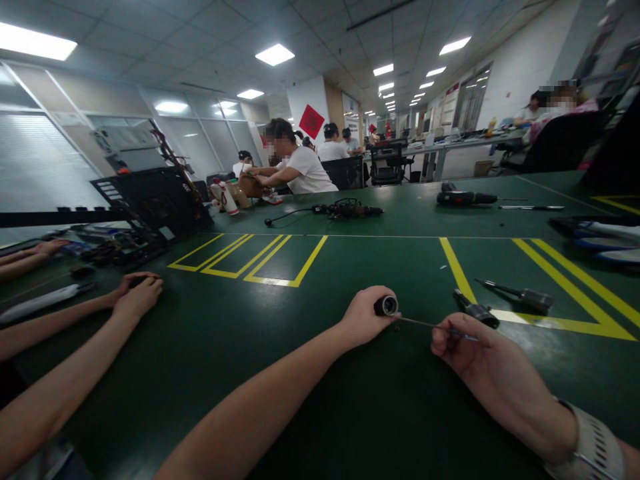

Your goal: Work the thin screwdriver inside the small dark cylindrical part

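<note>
My left hand (pixel 365 319) is wrapped around a short black cylinder (pixel 387 306), whose round end with a silver ring faces me. My right hand (pixel 475 353), wearing a pale watch band, pinches a thin metal rod (pixel 420 323). The rod's far tip reaches the left fingers just beneath the cylinder; whether it touches the cylinder I cannot tell. A tiny dark piece (pixel 397 328) shows by the left fingertips. Beyond the right hand lie two dark tools with thick ends, one slim-tipped tool (pixel 525 295) and one shorter tool (pixel 477 310).
Yellow tape (pixel 560 325) marks boxes on the green table (pixel 300 387). Farther back lie a black power screwdriver (pixel 465 195) and a cabled dark device (pixel 350 208). At left, a co-worker's hands (pixel 137 293) hold something dark. Blue-and-white items (pixel 610 243) sit at right.
</note>
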The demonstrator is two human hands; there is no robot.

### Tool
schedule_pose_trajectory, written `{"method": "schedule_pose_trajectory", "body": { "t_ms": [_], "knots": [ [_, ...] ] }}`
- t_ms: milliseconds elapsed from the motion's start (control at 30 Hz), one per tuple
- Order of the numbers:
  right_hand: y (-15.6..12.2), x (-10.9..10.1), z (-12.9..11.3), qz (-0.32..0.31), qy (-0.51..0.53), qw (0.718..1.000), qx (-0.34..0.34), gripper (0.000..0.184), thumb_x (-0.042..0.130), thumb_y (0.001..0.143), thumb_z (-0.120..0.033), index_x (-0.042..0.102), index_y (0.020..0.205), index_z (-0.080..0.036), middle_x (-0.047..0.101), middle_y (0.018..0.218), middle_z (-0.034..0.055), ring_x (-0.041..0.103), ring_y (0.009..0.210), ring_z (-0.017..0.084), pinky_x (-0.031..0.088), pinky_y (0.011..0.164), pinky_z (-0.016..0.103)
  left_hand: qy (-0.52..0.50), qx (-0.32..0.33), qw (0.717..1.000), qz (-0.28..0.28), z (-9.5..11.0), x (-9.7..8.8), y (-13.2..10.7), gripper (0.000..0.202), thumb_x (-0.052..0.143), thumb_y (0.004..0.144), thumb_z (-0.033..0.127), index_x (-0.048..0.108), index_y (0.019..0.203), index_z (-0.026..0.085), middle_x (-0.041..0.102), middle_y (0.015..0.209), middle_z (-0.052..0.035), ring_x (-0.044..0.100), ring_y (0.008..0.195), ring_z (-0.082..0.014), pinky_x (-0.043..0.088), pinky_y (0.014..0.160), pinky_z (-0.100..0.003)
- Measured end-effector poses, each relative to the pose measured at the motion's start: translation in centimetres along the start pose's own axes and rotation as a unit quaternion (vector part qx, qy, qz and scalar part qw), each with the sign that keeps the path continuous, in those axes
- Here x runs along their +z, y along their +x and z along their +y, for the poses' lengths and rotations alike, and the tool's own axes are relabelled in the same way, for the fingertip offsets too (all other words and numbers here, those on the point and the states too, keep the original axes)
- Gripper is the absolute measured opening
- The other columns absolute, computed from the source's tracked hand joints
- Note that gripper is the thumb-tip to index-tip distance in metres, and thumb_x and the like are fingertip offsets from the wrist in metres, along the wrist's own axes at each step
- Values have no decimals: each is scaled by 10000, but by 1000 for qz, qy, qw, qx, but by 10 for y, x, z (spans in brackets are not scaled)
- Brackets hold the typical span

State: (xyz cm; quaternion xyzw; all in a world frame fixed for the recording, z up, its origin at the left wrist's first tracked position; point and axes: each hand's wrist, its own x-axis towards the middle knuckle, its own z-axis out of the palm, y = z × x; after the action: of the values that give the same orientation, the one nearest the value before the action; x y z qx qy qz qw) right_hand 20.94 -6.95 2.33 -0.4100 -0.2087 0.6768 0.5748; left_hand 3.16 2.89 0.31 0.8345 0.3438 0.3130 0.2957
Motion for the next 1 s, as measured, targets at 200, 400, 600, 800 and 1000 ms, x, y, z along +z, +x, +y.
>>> {"method": "schedule_pose_trajectory", "body": {
  "t_ms": [200, 400, 600, 800, 1000],
  "knots": [
    [-2, -2, -2, -20, -59, 995, -83, 155, 638, 757, -321, 671, 658, -207, 654, 679, 16, 554, 688, 173, 445, 674, 303, 15, -23, 1000, 3, 2, -1, 1, 136, 652, 753, 241, 549, 803, 167, 581, 781, 26, 534, 694, -117, 415, 636, -230],
    [-11, 2, -2, -49, -301, 936, -173, 186, 579, 820, -396, 674, 785, -240, 669, 823, 24, 582, 865, 233, 419, 798, 370, 93, -3, 996, -18, 4, 0, 1, 130, 634, 763, 251, 543, 716, 171, 568, 690, 45, 532, 660, -111, 398, 683, -248],
    [-17, 7, -2, -58, -449, 870, -198, 174, 565, 816, -393, 684, 819, -266, 679, 801, 27, 595, 777, 241, 435, 675, 353, 175, 51, 982, -44, 8, 0, 0, 63, 575, 775, 178, 546, 720, 167, 583, 694, 25, 547, 692, -128, 374, 715, -270],
    [-10, 7, -6, -61, -417, 891, -168, 191, 577, 799, -385, 692, 753, -240, 688, 783, 35, 602, 799, 247, 433, 718, 368, 211, 75, 972, -67, 12, -2, -1, 44, 553, 752, 123, 556, 744, 166, 600, 726, 8, 559, 741, -147, 363, 739, -286],
    [-6, 5, -5, -60, -246, 963, -95, 193, 600, 790, -372, 684, 766, -200, 699, 847, 55, 602, 854, 245, 430, 814, 405, 201, 63, 976, -57, 10, -1, -1, 39, 553, 759, 136, 551, 735, 166, 587, 710, 13, 552, 722, -144, 361, 748, -287]
  ]
}}
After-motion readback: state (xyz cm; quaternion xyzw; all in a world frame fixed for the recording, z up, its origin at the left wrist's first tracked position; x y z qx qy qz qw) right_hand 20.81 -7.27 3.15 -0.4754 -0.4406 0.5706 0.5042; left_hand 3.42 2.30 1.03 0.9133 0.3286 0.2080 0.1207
